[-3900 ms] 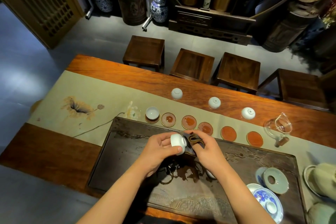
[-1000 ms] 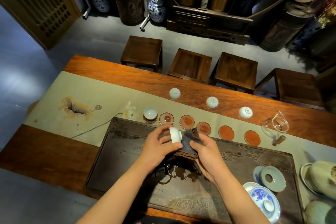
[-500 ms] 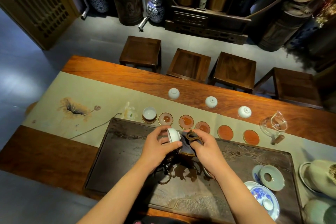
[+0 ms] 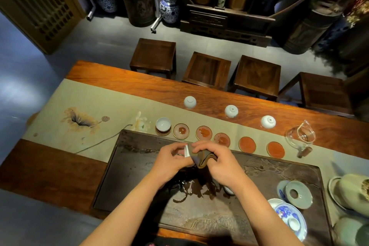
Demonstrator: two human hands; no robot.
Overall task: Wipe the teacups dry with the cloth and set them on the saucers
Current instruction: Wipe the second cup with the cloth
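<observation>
My left hand (image 4: 169, 159) grips a small white teacup (image 4: 186, 151), mostly hidden by fingers and cloth. My right hand (image 4: 216, 163) presses a folded brown cloth (image 4: 201, 157) against and over the cup, above the dark tea tray (image 4: 139, 166). One white teacup (image 4: 163, 124) stands upright on the leftmost saucer (image 4: 162, 132). Several empty round saucers run to the right, from a saucer (image 4: 181, 131) beside it to the last red saucer (image 4: 275, 150). Three white cups lie upside down behind them on the table: cup (image 4: 189, 102), cup (image 4: 231, 111), cup (image 4: 268, 121).
A glass pitcher (image 4: 300, 138) stands right of the saucers. A celadon lid (image 4: 298, 194), a blue-and-white gaiwan (image 4: 289, 216) and pale green vessels (image 4: 353, 191) crowd the tray's right end. Wet patches (image 4: 195, 188) darken the tray under my wrists. Wooden stools (image 4: 207, 70) line the table's far side.
The cloth has slid over the cup, covering most of it, where earlier the cup's white body showed in my left hand. Both hands stay over the tray's far edge.
</observation>
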